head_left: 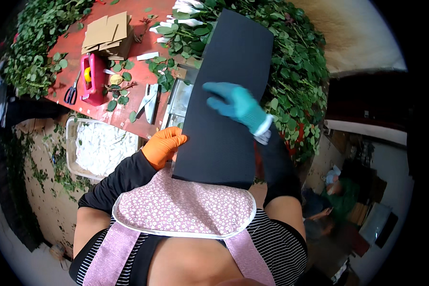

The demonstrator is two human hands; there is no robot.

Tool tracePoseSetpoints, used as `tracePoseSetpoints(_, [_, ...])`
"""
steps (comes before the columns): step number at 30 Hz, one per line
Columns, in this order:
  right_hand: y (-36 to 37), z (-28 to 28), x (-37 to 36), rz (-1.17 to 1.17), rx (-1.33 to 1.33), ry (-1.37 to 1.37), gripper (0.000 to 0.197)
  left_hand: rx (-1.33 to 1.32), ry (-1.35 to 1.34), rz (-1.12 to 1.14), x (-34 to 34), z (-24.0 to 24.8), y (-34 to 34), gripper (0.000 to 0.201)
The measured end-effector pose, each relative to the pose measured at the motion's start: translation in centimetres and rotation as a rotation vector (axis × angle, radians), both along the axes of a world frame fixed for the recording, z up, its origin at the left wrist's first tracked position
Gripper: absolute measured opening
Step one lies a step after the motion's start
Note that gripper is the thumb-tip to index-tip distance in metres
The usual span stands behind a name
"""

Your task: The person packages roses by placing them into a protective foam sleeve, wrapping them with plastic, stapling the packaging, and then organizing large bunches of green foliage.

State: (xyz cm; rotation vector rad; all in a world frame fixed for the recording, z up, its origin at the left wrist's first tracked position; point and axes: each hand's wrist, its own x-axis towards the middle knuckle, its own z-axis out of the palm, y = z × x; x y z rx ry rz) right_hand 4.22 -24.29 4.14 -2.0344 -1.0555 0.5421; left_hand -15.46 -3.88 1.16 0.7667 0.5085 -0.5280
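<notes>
A long black ribbed sheet (224,109) lies lengthwise in front of me, its near end against my floral apron. My left hand (163,145), in an orange glove, is closed at the sheet's near left edge, thumb and fingers pinching it. Over the sheet's right half is my right hand (236,106) in a teal knit glove, fingers stretched out to the left and slightly blurred. I cannot tell whether its palm touches the surface. Under the sheet's left side a metal-edged tray (178,102) partly shows.
On the red table (117,107) are a stapler (149,104), a pink tape dispenser (93,81), scissors (71,93) and cardboard pieces (107,31). Leafy stems (295,62) with white-wrapped heads surround the sheet's far end. A basket of white pieces (102,145) stands left. Another person (336,190) is at right.
</notes>
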Motion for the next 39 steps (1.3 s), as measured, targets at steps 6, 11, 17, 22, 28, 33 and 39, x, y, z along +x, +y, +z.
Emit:
tracePoseSetpoints(6, [4.3,-10.2,1.2,0.322,-0.072,0.046,0.05,0.072,0.097,0.107,1.6,-1.3,1.0,0.024])
tracePoseSetpoints(11, [5.3,-14.5,1.0,0.313,-0.136,0.155,0.048,-0.061,-0.011,0.037,3.2,-3.3,3.3,0.027])
tracePoseSetpoints(17, [5.0,-15.4,-1.4,0.243,-0.212,0.435,0.045,-0.01,0.167,0.047,4.0,-2.3,6.1,0.038])
tracePoseSetpoints(22, [6.5,-14.4,-0.9,0.277,-0.241,0.219,0.05,0.43,-0.262,-0.308,9.2,-4.1,10.4,0.031])
tracePoseSetpoints(28, [5.7,-14.2,-0.5,0.138,-0.424,0.369,0.045,0.695,-0.856,-0.543,13.6,-13.6,5.2,0.024])
tracePoseSetpoints(33, [-2.1,-9.5,-0.8,-0.329,-0.065,0.602,0.026,1.349,-1.081,-0.532,13.3,-17.1,4.6,0.036])
tracePoseSetpoints(39, [-13.9,-12.3,-2.6,-1.016,0.18,0.446,0.03,1.454,-0.981,-0.854,14.8,-16.2,5.7,0.037])
